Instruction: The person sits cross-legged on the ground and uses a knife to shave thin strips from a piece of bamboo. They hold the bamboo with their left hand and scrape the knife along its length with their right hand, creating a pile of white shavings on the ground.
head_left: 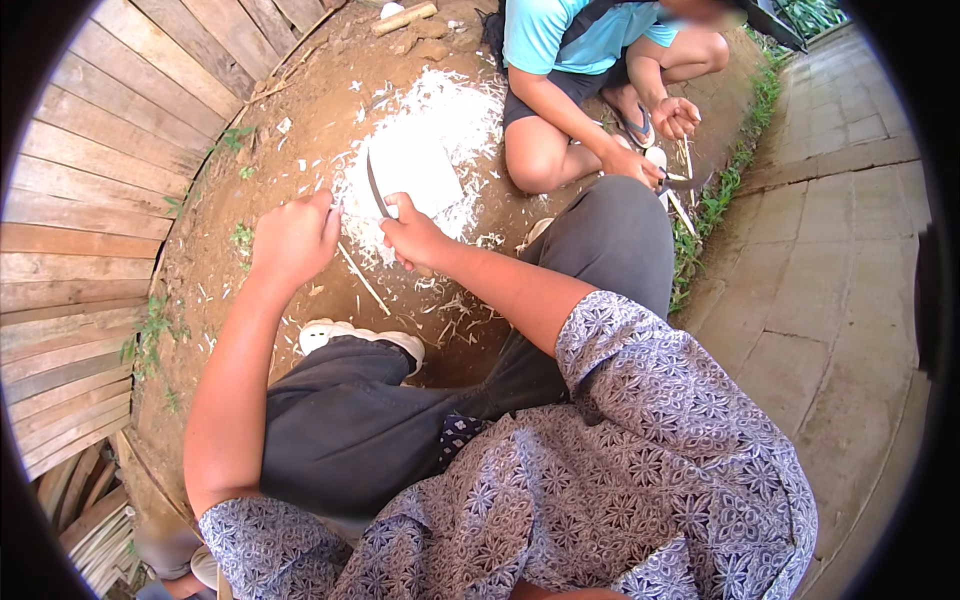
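Note:
My right hand (412,235) grips the handle of a big cleaver-like knife (410,170) with a broad pale blade held upright over the dirt. My left hand (294,238) is closed around a thin pale stick (338,209), its end just showing at my fingers beside the blade's edge. Both hands hover above a heap of white shavings (455,115) on the brown ground. My knees in dark trousers and a white shoe (325,333) are below the hands.
Another person in a light blue shirt (560,35) squats opposite, their hands (650,160) working thin sticks with a tool. A wooden plank wall (80,200) curves along the left. Paved stone slabs (830,250) lie to the right beyond a grass strip.

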{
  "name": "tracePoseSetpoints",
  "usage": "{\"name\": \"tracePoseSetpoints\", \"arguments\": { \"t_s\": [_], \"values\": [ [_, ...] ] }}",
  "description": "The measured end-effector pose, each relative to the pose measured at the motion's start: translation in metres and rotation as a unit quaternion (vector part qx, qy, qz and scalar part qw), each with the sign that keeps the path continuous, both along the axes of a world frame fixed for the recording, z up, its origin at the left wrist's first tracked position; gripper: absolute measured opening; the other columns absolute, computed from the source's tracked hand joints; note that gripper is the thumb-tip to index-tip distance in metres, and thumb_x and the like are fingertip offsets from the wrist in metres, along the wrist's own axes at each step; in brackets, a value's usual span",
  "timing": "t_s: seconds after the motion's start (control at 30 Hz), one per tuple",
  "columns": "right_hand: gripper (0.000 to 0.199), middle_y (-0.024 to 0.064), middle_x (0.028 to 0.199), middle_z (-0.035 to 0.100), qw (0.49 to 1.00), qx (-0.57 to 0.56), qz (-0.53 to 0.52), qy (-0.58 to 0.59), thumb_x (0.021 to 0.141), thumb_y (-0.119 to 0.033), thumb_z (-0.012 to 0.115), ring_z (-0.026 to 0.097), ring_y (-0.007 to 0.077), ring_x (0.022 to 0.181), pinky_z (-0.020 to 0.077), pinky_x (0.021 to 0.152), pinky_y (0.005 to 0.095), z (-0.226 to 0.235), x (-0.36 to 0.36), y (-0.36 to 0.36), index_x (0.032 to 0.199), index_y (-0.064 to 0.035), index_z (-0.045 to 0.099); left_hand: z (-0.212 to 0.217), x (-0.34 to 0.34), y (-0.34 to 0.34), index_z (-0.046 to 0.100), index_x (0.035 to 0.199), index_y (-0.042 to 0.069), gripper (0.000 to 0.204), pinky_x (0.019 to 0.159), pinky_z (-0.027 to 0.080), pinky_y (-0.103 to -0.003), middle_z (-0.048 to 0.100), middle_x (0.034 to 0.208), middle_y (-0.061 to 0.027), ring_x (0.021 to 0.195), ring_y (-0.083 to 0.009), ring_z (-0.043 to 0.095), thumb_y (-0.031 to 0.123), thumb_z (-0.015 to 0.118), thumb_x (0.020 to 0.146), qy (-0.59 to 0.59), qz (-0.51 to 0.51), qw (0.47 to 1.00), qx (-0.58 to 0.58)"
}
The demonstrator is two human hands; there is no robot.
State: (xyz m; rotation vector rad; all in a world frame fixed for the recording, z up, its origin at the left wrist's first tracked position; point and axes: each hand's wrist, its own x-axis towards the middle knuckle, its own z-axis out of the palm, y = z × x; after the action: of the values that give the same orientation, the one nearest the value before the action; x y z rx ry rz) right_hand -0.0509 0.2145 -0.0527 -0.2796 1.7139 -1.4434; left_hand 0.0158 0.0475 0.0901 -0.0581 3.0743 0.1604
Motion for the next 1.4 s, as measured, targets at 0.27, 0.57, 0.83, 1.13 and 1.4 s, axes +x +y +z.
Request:
{"name": "tracePoseSetpoints", "arguments": {
  "t_s": [0.27, 0.57, 0.83, 1.13, 1.4],
  "values": [
    [0.045, 0.0097, 0.070, 0.062, 0.998, 0.028, 0.033, 0.051, 0.102, -0.019, 0.048, 0.063, 0.0222, 0.054, 0.0512, 0.055, 0.0393, 0.026, 0.010, 0.006, 0.142, -0.0052, 0.035, -0.008, 0.004, -0.012, 0.069, 0.093, 0.005, 0.030, 0.066, 0.050, -0.050, 0.066, 0.076, -0.0228, 0.076, -0.0427, 0.067, 0.033, 0.059, 0.101, -0.015, 0.058, 0.996, 0.060],
    [0.038, 0.0111, 0.069, 0.063, 0.991, 0.023, -0.057, 0.118, 0.103, -0.024, 0.055, 0.061, 0.0234, 0.062, 0.0489, 0.064, 0.0397, 0.019, 0.026, 0.023, 0.135, -0.0055, 0.045, -0.006, 0.009, -0.023, 0.072, 0.096, 0.007, 0.031, 0.066, 0.051, -0.049, 0.069, 0.078, -0.0208, 0.077, -0.0408, 0.068, 0.035, 0.059, 0.101, -0.032, 0.067, 0.997, 0.033],
    [0.031, 0.0076, 0.065, 0.056, 0.988, 0.010, -0.031, 0.151, 0.104, -0.026, 0.058, 0.054, 0.0194, 0.059, 0.0441, 0.061, 0.0377, -0.003, 0.043, -0.001, 0.129, -0.0079, 0.052, -0.022, 0.009, -0.026, 0.071, 0.093, 0.008, 0.033, 0.066, 0.051, -0.051, 0.068, 0.076, -0.0201, 0.076, -0.0419, 0.067, 0.039, 0.061, 0.100, -0.043, 0.084, 0.985, 0.145],
    [0.028, 0.0070, 0.068, 0.056, 0.979, -0.037, -0.022, 0.198, 0.105, -0.021, 0.057, 0.053, 0.0159, 0.061, 0.0431, 0.060, 0.0346, 0.009, 0.038, -0.012, 0.128, -0.0068, 0.050, -0.026, 0.006, -0.023, 0.069, 0.090, 0.007, 0.034, 0.067, 0.051, -0.051, 0.067, 0.077, -0.0215, 0.076, -0.0438, 0.066, 0.037, 0.060, 0.101, -0.033, 0.072, 0.988, 0.134],
    [0.032, 0.0280, 0.093, 0.069, 0.963, 0.109, 0.021, 0.244, 0.102, -0.022, 0.057, 0.069, 0.0435, 0.094, 0.0514, 0.082, 0.0493, -0.062, 0.034, 0.017, 0.129, -0.0080, 0.049, -0.021, 0.002, -0.023, 0.067, 0.091, 0.003, 0.037, 0.064, 0.047, -0.046, 0.063, 0.072, -0.0206, 0.067, -0.0397, 0.062, 0.037, 0.058, 0.104, -0.037, 0.059, 0.992, 0.103]
  ]
}}
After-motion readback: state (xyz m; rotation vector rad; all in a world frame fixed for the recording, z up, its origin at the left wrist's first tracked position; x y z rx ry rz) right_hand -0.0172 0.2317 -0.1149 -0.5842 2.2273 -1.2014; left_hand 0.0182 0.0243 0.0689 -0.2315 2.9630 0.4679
